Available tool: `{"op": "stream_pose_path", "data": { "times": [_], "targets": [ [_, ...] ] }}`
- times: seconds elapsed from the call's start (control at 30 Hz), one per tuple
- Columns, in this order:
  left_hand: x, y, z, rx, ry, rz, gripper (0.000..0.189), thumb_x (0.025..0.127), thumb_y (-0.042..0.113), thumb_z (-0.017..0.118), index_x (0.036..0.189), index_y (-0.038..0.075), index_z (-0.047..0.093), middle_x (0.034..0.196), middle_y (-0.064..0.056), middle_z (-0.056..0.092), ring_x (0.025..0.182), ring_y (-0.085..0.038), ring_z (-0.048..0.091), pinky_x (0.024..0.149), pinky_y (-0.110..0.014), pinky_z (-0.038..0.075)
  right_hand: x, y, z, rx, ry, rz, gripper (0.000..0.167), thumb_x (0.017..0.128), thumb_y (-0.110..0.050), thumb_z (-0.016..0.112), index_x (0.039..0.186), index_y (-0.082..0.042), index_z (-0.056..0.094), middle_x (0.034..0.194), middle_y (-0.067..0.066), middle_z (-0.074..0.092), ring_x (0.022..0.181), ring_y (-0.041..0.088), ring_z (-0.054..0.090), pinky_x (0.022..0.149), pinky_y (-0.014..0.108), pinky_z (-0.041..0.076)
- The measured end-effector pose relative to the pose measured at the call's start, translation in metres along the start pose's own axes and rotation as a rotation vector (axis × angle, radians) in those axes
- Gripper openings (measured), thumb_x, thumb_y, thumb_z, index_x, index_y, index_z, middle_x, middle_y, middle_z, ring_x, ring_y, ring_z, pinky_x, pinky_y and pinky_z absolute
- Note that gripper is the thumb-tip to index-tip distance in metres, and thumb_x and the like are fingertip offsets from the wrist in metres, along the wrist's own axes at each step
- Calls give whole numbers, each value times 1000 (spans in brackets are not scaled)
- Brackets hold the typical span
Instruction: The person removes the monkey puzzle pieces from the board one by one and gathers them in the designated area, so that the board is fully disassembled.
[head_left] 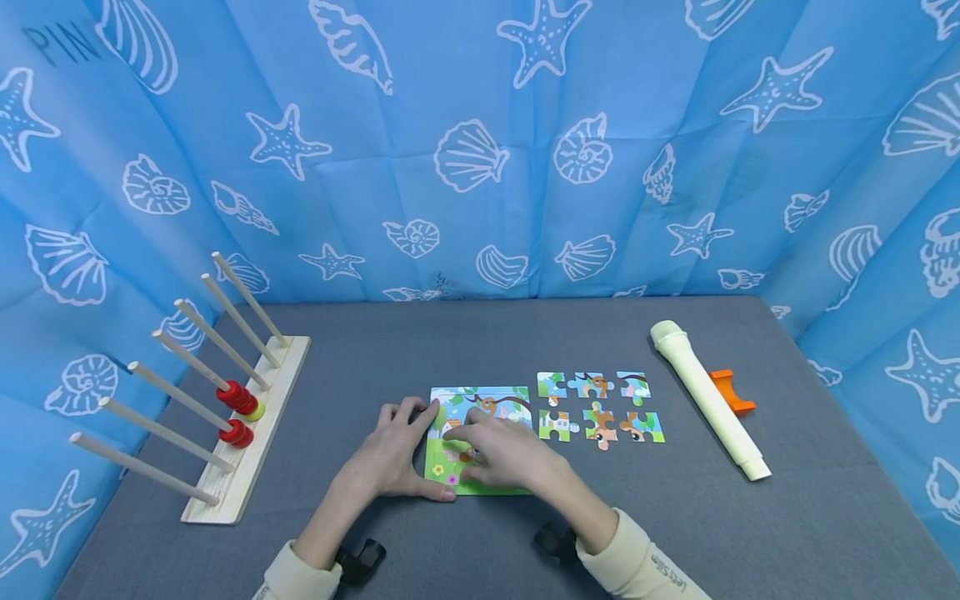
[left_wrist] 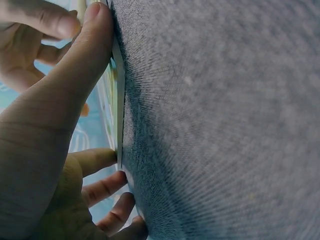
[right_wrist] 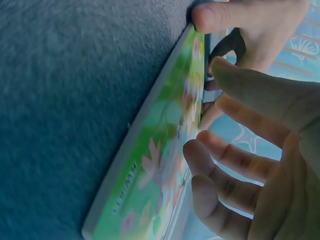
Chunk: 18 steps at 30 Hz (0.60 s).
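Note:
A flat puzzle board (head_left: 480, 489) with a bright garden picture lies on the table in front of me. My left hand (head_left: 393, 454) spans its left side. The thumb touches the near left corner and the index finger the left edge farther up; the other fingertips rest by the edge in the left wrist view. Over the board hovers my right hand (head_left: 506, 450), fingers loosely bent. Nothing shows between those fingers in the right wrist view, where the board (right_wrist: 150, 165) lies beneath them. Part of the picture is hidden by this hand. Several loose jigsaw pieces (head_left: 597, 425) lie right of the board in two rows.
At the left stands a wooden bead rack (head_left: 288, 375) with several upright rods, and red beads (head_left: 237, 397) and a yellow bead (head_left: 257, 412) on them. A pale microphone-shaped stick (head_left: 708, 400) and an orange bracket (head_left: 733, 393) lie at the right. A blue curtain (head_left: 465, 225) hangs behind.

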<state>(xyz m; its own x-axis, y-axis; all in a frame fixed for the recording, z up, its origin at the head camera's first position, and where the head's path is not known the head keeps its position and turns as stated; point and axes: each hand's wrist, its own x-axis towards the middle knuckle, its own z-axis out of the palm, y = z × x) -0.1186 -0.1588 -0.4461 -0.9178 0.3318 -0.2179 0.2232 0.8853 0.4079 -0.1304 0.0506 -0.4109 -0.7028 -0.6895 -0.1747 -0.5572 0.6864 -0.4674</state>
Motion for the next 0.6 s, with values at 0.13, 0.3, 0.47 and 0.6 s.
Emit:
{"op": "stream_pose_path", "data": {
  "times": [0.13, 0.3, 0.47, 0.6],
  "targets": [
    [0, 0, 0, -1, 6, 5, 124, 62, 69, 89, 160, 14, 37, 154, -12, 38, 136, -41, 38, 94, -58, 53, 1, -2, 4, -17, -17, 3, 54, 83, -25, 87, 133, -18, 69, 101, 0, 59, 68, 6, 47, 55, 21, 41],
    [-1, -1, 1, -7, 15, 16, 122, 63, 66, 90, 159, 13, 38, 153, -13, 39, 135, -42, 38, 94, -60, 53, 3, -6, 7, -18, -46, 1, 60, 77, -28, 92, 132, -18, 70, 103, -1, 58, 73, 5, 48, 58, 21, 41],
    [-2, -1, 1, -5, 27, 31, 122, 62, 65, 91, 159, 12, 38, 153, -14, 39, 133, -42, 39, 92, -59, 53, 6, -9, 10, -58, -65, 7, 65, 75, -30, 93, 134, -20, 69, 102, -4, 55, 74, 5, 47, 58, 21, 40],
    [-2, -2, 1, -4, 23, 40, 123, 63, 65, 91, 160, 11, 37, 153, -14, 38, 133, -42, 39, 91, -58, 54, 7, -11, 12, -69, -67, 11, 65, 74, -29, 93, 133, -21, 69, 101, -4, 55, 76, 6, 48, 59, 22, 41]
  ]
}}
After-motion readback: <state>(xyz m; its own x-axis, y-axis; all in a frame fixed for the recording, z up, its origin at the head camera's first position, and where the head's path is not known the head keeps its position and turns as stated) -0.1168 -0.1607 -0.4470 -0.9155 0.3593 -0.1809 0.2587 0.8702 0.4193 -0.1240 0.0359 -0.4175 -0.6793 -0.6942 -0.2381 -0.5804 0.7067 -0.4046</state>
